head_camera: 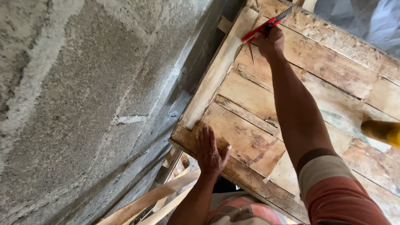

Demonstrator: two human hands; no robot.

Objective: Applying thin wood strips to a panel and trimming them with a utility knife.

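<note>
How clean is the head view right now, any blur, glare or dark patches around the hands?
Head view: the left hand flat on the plank platform is fairly sharp; the right hand gripping the red-handled tool is softer, far off; the yellow object at the right edge is blurred; even daylight, no glare; the gap along the concrete wall is shadowed.

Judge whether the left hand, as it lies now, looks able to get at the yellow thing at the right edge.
Probably not. The left hand lies flat on the planks by the wall; the yellow thing sits far across, beyond the right arm.
</note>
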